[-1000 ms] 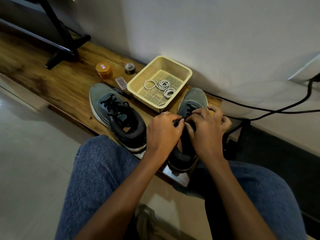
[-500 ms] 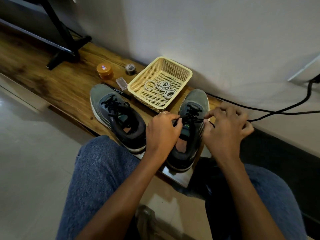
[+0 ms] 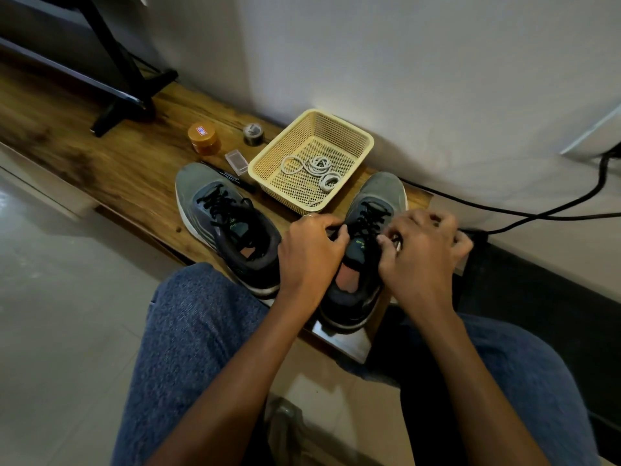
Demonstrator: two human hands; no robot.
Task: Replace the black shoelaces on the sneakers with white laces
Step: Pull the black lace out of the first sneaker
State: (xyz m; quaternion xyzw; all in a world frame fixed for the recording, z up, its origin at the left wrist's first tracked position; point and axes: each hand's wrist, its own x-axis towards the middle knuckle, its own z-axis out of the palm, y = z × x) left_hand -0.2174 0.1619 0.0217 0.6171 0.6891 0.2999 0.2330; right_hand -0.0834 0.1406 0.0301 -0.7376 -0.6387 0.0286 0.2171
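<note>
Two grey sneakers with black laces stand on a low wooden shelf (image 3: pixel 111 169). The left sneaker (image 3: pixel 225 220) is laced and untouched. On the right sneaker (image 3: pixel 366 250), my left hand (image 3: pixel 311 252) grips the collar and pinches the black lace (image 3: pixel 369 215) near the tongue. My right hand (image 3: pixel 421 250) has its fingers curled at the shoe's right side, pinching the other end of the black lace. Coiled white laces (image 3: pixel 317 168) lie in a cream mesh basket (image 3: pixel 363 142) just behind the shoes.
An orange-lidded jar (image 3: pixel 203 137), a small tape roll (image 3: pixel 253 133), a clear little box (image 3: pixel 237 160) and a black pen (image 3: pixel 232 178) lie behind the left sneaker. A black stand (image 3: pixel 124 85) is at far left. Black cables (image 3: pixel 537 213) run along the wall at right. My knees are below.
My right hand first pulled out to the right with the lace end, then came back toward the shoe's side. My left hand stayed on the shoe.
</note>
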